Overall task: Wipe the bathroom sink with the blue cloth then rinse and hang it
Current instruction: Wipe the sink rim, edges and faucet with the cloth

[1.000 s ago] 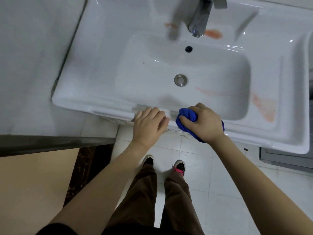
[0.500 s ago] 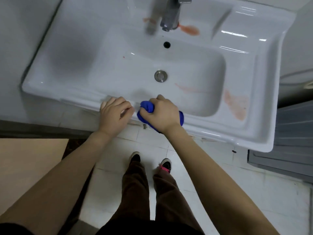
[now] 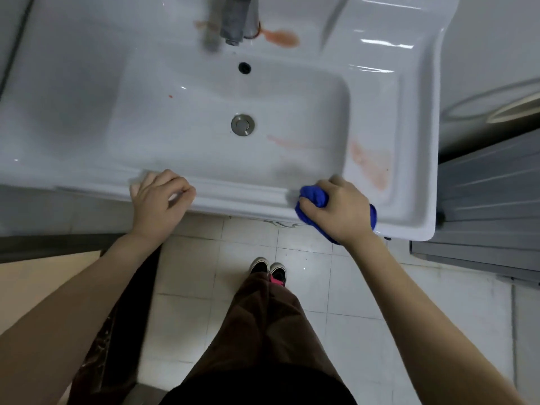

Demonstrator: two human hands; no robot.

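The white sink (image 3: 409,118) fills the top of the view, with a metal drain (image 3: 242,125) in the basin and a blurred tap (image 3: 233,21) at the back. Orange smears mark the right ledge (image 3: 371,166), the basin floor and the deck near the tap. My right hand (image 3: 339,209) grips the bunched blue cloth (image 3: 314,197) and presses it on the front rim near the right corner. My left hand (image 3: 159,197) rests on the front rim further left, fingers curled over the edge, holding nothing.
A grey slatted cabinet (image 3: 491,206) stands right of the sink. A round white fixture (image 3: 496,109) shows at the far right. Below are white floor tiles (image 3: 350,287), my legs and shoes (image 3: 268,268). A dark ledge and beige panel (image 3: 43,276) lie at the left.
My right hand has slid the blue cloth rightward along the front rim, away from my left hand. The camera view has shifted, so the sink sits further left in frame.
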